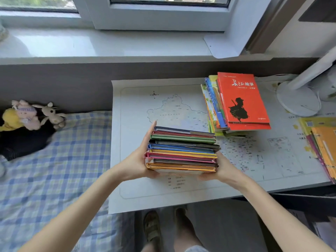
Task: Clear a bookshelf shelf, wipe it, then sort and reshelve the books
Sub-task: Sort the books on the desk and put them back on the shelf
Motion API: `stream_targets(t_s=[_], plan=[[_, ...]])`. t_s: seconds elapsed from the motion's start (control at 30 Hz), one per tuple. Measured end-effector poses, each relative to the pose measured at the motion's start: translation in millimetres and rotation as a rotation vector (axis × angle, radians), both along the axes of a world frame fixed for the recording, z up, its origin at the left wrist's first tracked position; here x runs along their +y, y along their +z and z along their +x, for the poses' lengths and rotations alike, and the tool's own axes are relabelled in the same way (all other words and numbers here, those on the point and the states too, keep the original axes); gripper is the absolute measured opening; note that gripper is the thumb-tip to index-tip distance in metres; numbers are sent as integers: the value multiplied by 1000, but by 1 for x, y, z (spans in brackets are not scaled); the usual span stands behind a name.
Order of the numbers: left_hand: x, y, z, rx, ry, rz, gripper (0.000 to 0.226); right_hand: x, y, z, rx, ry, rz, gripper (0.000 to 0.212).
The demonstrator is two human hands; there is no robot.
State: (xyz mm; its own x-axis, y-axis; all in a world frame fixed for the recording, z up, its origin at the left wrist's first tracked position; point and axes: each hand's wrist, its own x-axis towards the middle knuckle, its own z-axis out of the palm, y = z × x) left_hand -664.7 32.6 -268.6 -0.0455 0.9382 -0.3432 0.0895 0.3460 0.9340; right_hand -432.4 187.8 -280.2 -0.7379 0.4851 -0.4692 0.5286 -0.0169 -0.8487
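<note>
The stack of books [182,151] is clamped between two bare hands low over the map sheet [163,106] that covers the desk [298,186]; whether its underside touches the sheet cannot be told. It is about ten thin hardbacks lying flat, spines to the left, with cover edges in grey, red, green, black, blue, yellow, pink and orange, and the edges are slightly stepped rather than flush. The left hand [135,160] lies flat against the spine side with its fingers straight, pressing inward. The right hand [225,170] grasps the lower right corner, its fingers curled in beneath the bottom book. As a judgement, the boards are stiff and will not sag, but that many hardbacks together are probably fairly heavy, and smooth covers can slide over one another if the stack tilts. Side pressure alone would likely let the middle books slip, so the safer hold is under the lowest orange book with both hands, keeping the stack level. Squaring the stepped edges against a palm would also help. Another pile topped by a red book [241,100] lies just behind and to the right on the sheet.
</note>
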Motion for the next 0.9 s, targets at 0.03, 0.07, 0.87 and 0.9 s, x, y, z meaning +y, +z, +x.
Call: stream_targets(t_s=[0.03,0.07,0.87,0.9], plan=[[-2,0,-2,51,-26,6,127,0,1,0,-20,14,22,84],[-3,0,-2,116,-46,2,129,-1,2,-2,-22,28,40,87],[24,28,40,-421,543,139,67,-9,-10,-8,149,-132,-41,100],[27,27,39,-432,566,124,69,-8,-8,-9,155,-116,-49,103]])
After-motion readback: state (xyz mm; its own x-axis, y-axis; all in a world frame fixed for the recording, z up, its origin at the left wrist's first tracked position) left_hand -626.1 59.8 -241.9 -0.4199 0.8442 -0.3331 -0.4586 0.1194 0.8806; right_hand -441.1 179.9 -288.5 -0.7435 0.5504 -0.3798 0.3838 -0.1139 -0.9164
